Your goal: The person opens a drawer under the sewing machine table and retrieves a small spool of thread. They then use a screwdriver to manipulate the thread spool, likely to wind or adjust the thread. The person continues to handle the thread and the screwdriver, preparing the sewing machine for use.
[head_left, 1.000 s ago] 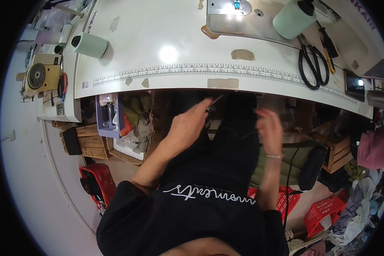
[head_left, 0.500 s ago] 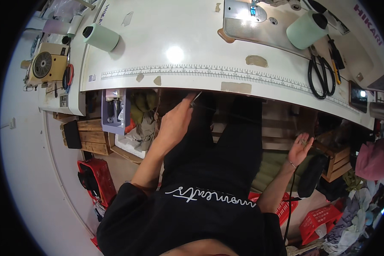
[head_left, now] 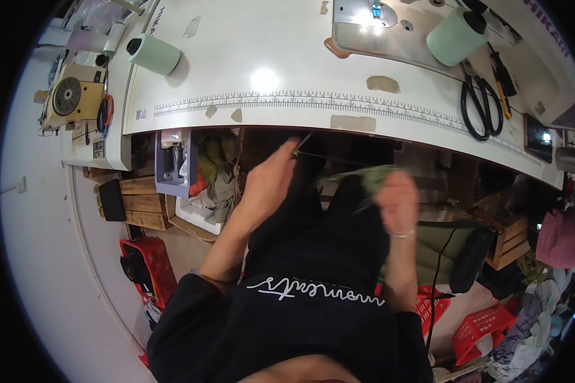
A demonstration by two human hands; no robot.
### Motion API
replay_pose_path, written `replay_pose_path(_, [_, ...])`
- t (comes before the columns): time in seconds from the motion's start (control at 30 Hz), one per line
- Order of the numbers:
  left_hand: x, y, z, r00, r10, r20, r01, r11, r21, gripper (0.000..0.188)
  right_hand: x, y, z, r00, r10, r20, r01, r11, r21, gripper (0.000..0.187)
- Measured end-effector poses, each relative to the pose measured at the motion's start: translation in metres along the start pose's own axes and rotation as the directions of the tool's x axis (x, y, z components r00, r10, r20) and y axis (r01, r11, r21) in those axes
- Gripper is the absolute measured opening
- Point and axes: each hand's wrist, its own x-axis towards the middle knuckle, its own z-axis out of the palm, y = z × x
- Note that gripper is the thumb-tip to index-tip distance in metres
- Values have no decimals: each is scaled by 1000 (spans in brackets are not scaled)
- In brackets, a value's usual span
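Observation:
My left hand (head_left: 269, 182) is closed below the table's front edge. From its fingertips a slim, pale, metallic-looking tool (head_left: 305, 139) sticks out; its exact kind does not show. My right hand (head_left: 397, 203), smeared by motion, is held over my lap with its fingers curled. A blurred bundle of pale green threads (head_left: 375, 179) is at those fingers, with loose strands trailing toward the left. One fine thread (head_left: 326, 156) runs from beside my left fingertips toward the bundle.
Ahead stands a white sewing table (head_left: 249, 38) with a ruler strip, thread cones (head_left: 154, 55) and black-handled scissors (head_left: 481, 105). Under its edge hangs a lilac drawer (head_left: 174, 163). A wooden crate (head_left: 510, 242) and red baskets (head_left: 482, 335) stand at the right.
My right hand has swung leftward and forward from the far right to above my lap, its open fingers now curled at the green threads. My left hand has shifted slightly right.

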Motion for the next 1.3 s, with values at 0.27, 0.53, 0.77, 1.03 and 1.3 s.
replay_pose_path(0.27, [-1, -10, 8, 996, 92, -2, -92, 996, 18, 41, -44, -58, -202, 695, -524, -491, 580, 813, -48, 30])
replay_pose_path(0.53, [0, 28, 18, 988, 70, 139, -66, 997, -31, 42, 21, 16, 73, 892, 426, 149, -173, 627, -759, 34])
replay_pose_path(0.77, [-7, -15, -9, 995, -102, 6, 102, 994, -40, 38, -13, -28, -115, 963, -268, 35, 239, 902, 360, 13])
replay_pose_path(1.03, [-5, -1, 12, 995, 0, 96, 3, 1000, -23, 41, -17, -36, -111, 920, -321, -226, 343, 937, 64, 36])
replay_pose_path(1.3, [4, 19, 14, 989, 67, 135, -69, 998, 6, 41, 19, 36, 55, 939, 307, 154, -86, 644, -760, 13])
